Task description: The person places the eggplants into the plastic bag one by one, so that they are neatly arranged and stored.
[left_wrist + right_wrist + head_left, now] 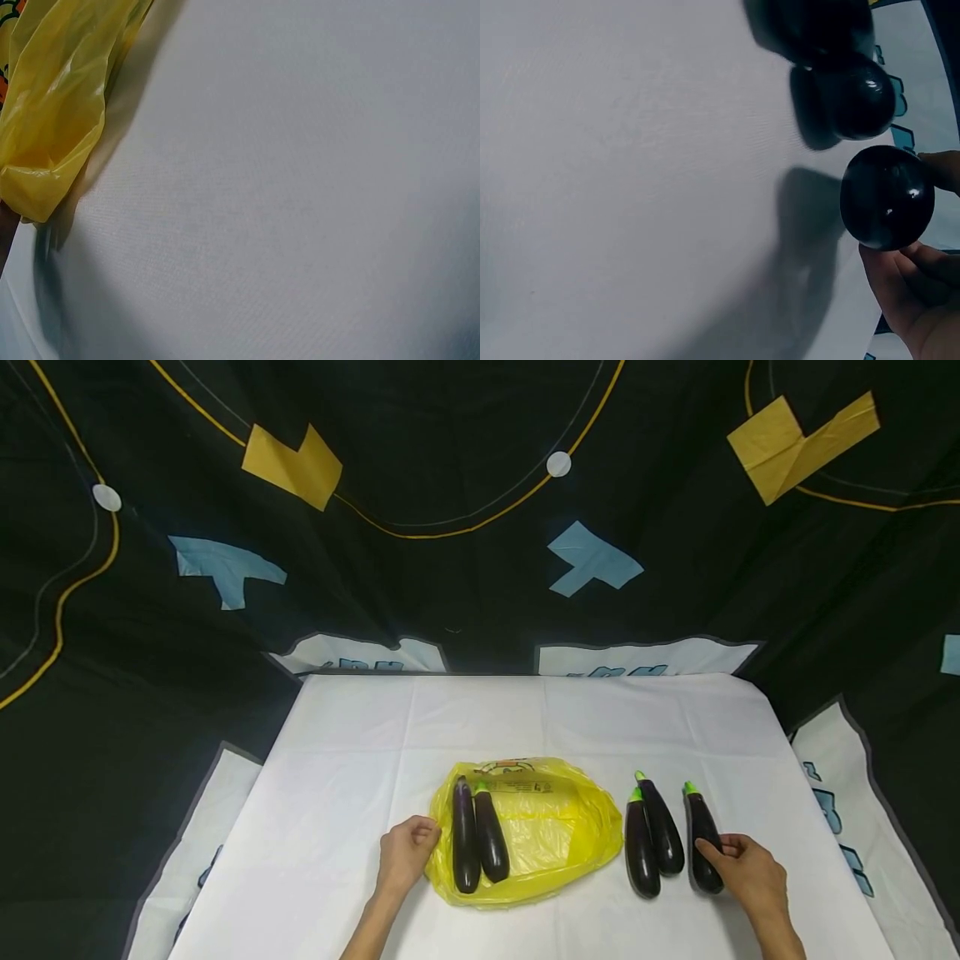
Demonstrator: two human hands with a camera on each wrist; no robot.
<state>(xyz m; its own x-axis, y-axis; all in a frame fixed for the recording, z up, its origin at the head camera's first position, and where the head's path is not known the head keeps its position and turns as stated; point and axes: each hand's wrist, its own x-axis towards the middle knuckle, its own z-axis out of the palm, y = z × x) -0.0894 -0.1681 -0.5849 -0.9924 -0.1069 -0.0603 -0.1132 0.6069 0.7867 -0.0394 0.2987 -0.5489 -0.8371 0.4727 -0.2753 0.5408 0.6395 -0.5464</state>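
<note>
A yellow plastic bag (pixel 577 827) lies spread on the table with two dark eggplants on its left part, one eggplant (pixel 466 839) beside another (pixel 491 839). My left hand (pixel 405 856) pinches the bag's left edge; in the left wrist view the yellow bag (pixel 56 112) is drawn to a point near the fingertips. On the right, my right hand (pixel 746 872) grips an eggplant (pixel 701 835) between thumb and fingers. The right wrist view shows the rounded end of that eggplant (pixel 887 199), thumb on one side and fingers on the other.
Two more eggplants lie side by side between the bag and my right hand, a near one (pixel 642 852) and a farther one (pixel 663 827). A white cloth (pixel 330 760) covers the table. Behind its far edge hangs a dark patterned curtain (pixel 450 593).
</note>
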